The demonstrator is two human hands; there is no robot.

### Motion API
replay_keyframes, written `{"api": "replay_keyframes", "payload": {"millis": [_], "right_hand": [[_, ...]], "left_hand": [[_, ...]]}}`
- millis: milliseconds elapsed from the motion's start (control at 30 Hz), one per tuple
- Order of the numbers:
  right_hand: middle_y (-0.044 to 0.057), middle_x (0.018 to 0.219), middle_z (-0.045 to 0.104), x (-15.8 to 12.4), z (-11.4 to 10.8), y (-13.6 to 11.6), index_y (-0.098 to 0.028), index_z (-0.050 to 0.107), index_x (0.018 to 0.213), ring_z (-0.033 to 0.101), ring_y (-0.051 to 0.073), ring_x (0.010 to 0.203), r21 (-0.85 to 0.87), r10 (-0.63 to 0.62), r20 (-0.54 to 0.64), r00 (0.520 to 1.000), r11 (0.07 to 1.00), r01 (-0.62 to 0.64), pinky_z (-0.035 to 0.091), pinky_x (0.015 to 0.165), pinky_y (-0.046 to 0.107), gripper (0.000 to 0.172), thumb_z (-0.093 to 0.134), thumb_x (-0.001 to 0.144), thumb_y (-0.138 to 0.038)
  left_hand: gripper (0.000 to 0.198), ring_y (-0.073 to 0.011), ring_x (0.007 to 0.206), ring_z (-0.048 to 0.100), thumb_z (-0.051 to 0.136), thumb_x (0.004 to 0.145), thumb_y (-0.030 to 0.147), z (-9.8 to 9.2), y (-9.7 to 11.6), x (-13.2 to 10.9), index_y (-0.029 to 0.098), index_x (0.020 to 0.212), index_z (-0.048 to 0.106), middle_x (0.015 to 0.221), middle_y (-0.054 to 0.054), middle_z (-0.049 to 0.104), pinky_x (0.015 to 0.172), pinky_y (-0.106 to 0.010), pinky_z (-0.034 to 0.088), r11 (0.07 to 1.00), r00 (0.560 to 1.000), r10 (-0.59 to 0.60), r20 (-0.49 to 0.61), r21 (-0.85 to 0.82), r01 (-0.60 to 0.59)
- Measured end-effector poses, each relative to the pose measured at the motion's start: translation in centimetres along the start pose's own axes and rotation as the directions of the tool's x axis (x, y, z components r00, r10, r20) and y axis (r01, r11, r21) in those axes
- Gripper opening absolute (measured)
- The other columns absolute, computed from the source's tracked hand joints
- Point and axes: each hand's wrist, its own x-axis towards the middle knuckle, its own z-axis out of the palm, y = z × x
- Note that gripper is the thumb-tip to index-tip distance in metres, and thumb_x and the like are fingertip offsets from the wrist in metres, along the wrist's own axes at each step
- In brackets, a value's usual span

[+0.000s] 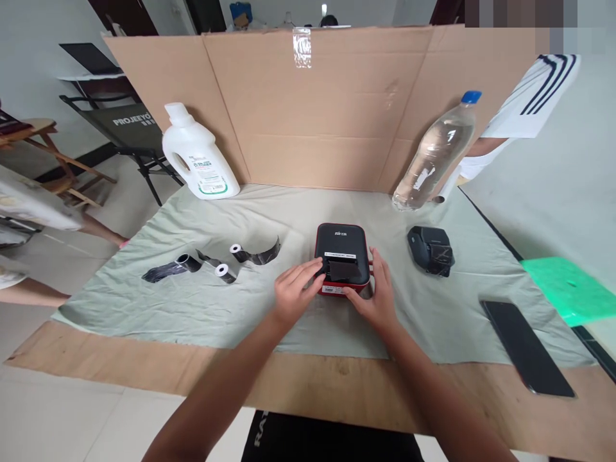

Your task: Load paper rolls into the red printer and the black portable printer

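A small black label printer (341, 240) with red edges sits on the cloth in front of me. A dark strip (343, 271) shows at the slot in its top, below a white sticker. With fingers held together, my left hand (294, 292) grips the printer's left side, its fingertips beside the strip. My right hand (378, 295) holds the opposite side, thumb on the front edge and fingers along the side. What lies under the left fingertips is hidden. Left of the printer are several dark rolls with white cores, including one roll (225, 274) standing at the front.
A white jug (199, 157) and a blue-capped clear bottle (436, 154) stand against the cardboard screen (317, 115). A second black device (430, 250), a phone (527, 346) and a green sheet (572, 290) lie on the right. People are partly visible at both sides.
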Motion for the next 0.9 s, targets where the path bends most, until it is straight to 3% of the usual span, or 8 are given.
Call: {"api": "replay_keyframes", "payload": {"millis": [167, 333, 600, 733, 900], "right_hand": [[0.017, 0.159, 0.045, 0.2, -0.9, 0.1, -0.026, 0.008, 0.168, 0.049, 0.036, 0.136, -0.010, -0.119, 0.050, 0.992, 0.993, 0.120, 0.050, 0.105, 0.059, 0.091, 0.061, 0.097, -0.044], [0.013, 0.163, 0.041, 0.0, -1.1, 0.1, -0.028, 0.008, 0.168, 0.043, 0.033, 0.145, 0.051, -0.074, 0.078, 0.994, 0.996, 0.070, 0.050, 0.107, 0.054, 0.077, 0.047, 0.102, -0.036], [0.011, 0.166, 0.038, 0.1, -1.6, -0.2, -0.026, 0.009, 0.168, 0.041, 0.032, 0.148, 0.097, 0.011, 0.115, 0.993, 0.995, -0.022, 0.045, 0.114, 0.057, 0.076, 0.044, 0.101, -0.039], [0.010, 0.168, 0.035, 0.4, -1.5, -0.5, -0.026, 0.013, 0.168, 0.042, 0.030, 0.147, 0.123, 0.028, 0.108, 0.994, 0.992, -0.041, 0.045, 0.115, 0.055, 0.073, 0.042, 0.102, -0.041], [0.007, 0.169, 0.033, 1.1, -1.8, -0.5, -0.032, 0.017, 0.167, 0.042, 0.028, 0.148, 0.220, 0.016, 0.110, 0.994, 0.975, -0.040, 0.044, 0.117, 0.054, 0.066, 0.038, 0.106, -0.044]], "left_hand": [[0.012, -0.0181, 0.092, 0.075, 0.064, 0.097, 0.019, 0.1, 0.1, 0.1, 0.019, 0.107, 0.072, 0.101, -0.008, 0.078, 0.084, -0.031, 0.062, 0.999, 0.998, 0.042, -0.044, -0.009, -0.043], [0.012, -0.0166, 0.092, 0.074, 0.060, 0.099, 0.020, 0.4, 0.3, 0.3, 0.019, 0.102, 0.071, 0.100, -0.007, 0.077, 0.082, -0.028, 0.061, 0.998, 0.999, -0.041, -0.015, -0.049, 0.040], [0.028, -0.0167, 0.082, 0.071, 0.049, 0.103, 0.031, 0.4, 0.0, 1.3, 0.020, 0.089, 0.072, 0.088, -0.007, 0.075, 0.078, -0.029, 0.059, 0.987, 0.987, -0.143, 0.070, -0.065, 0.148], [0.032, -0.0180, 0.091, 0.071, 0.041, 0.105, 0.029, 0.6, -0.2, 0.9, 0.019, 0.102, 0.072, 0.096, -0.009, 0.073, 0.082, -0.030, 0.058, 0.988, 0.987, -0.129, 0.098, -0.078, 0.137], [0.040, -0.0212, 0.098, 0.065, 0.045, 0.099, 0.029, 1.0, 0.1, -0.4, 0.019, 0.132, 0.066, 0.113, -0.013, 0.063, 0.085, -0.034, 0.055, 1.000, 0.994, 0.007, 0.109, 0.014, -0.008]]}}
